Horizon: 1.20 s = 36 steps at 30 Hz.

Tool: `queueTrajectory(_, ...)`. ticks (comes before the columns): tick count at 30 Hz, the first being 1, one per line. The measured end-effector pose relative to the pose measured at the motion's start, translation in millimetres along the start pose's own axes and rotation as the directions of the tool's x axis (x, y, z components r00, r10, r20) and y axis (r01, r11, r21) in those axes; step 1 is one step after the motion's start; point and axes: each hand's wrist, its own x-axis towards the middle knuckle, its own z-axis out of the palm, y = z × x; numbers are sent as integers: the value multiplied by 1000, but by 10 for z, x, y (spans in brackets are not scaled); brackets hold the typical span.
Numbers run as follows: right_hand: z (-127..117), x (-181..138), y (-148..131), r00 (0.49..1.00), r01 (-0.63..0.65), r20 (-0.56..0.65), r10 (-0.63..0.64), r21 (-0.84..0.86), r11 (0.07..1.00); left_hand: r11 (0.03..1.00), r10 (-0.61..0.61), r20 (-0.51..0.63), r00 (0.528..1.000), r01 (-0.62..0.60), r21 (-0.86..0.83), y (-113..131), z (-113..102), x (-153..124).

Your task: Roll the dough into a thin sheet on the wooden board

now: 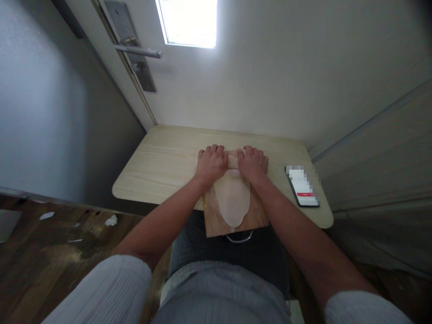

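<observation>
A flat, pale sheet of dough [233,198] lies on a wooden cutting board [213,222], its narrow end pointing toward me. Across the far part of the dough sits a light wooden rolling pin [232,162]. My left hand [212,163] is wrapped over the pin's left part, and my right hand [252,163] grips its right part. Only the short middle stretch of the pin shows between the hands; its ends are hidden under the fingers. The board's near edge sticks out past the table toward my lap, with a metal handle [239,238] below it.
The board rests on a pale wooden table [158,162] with rounded corners. A phone [302,186] with a lit screen lies at the right. Behind stands a white door with a lever handle [138,51] and a bright window. White scraps [111,220] litter the floor at left.
</observation>
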Motion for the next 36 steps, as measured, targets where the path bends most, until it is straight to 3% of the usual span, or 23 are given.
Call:
queueTrajectory(16,-11,-592,94,999,38,-11,-38,-12,999,999,-41,-19,999,41,1,136,70,-522)
queueTrajectory(28,22,-387,65,1000,16,19,-16,-20,1000,1000,-2,41,999,2,-14,57,39,-316)
queueTrajectory(36,-1,-226,54,995,9,102,-8,-9,1000,998,52,86,995,-50,-30,2,6,-180)
